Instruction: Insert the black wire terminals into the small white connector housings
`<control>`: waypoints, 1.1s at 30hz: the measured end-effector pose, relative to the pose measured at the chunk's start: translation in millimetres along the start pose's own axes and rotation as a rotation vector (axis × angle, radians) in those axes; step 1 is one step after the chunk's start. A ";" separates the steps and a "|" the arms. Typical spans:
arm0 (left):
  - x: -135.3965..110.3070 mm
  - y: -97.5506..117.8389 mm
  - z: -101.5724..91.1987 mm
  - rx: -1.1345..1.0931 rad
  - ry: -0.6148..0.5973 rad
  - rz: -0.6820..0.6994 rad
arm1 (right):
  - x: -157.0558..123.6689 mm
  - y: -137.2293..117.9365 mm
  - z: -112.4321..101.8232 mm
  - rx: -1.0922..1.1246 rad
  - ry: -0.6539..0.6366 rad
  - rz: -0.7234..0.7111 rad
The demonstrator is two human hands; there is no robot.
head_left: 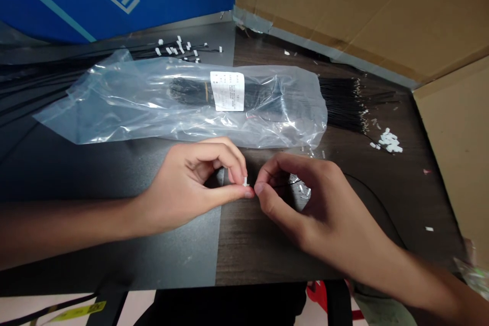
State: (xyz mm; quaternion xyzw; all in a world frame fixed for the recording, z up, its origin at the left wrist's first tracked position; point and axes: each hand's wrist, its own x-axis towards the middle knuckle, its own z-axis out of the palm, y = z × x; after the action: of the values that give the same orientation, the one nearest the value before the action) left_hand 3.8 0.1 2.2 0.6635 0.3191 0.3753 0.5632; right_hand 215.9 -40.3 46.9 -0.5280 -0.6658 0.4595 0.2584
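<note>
My left hand (191,186) pinches a small white plastic connector (245,181) between thumb and forefinger; my right hand (301,198) curls closed just beside it, a bagged wire bundle (229,97) beyond both hands.

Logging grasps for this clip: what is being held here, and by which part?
The left hand pinches a small white plastic piece between index fingertip and thumb tip; which part is too small to tell. Whether the right hand holds anything cannot be told.
</note>
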 end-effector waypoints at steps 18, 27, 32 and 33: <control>-2.7 2.1 1.5 0.064 -0.004 0.000 | -0.1 -0.9 0.6 -0.028 -0.030 0.038; -7.0 0.3 2.5 0.186 -0.004 0.047 | 0.6 -1.5 2.9 -0.021 -0.005 0.039; -8.0 2.4 4.8 0.284 0.023 0.097 | 0.4 0.2 6.1 -0.031 -0.004 0.068; -8.4 3.0 5.0 0.298 0.024 0.109 | 0.5 0.6 6.8 -0.036 -0.006 0.076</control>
State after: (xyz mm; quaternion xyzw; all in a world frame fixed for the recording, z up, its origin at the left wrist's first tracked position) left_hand 3.8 -10.0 3.6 0.7514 0.3418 0.3617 0.4333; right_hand 210.4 -42.1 43.2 -0.5563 -0.6542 0.4583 0.2291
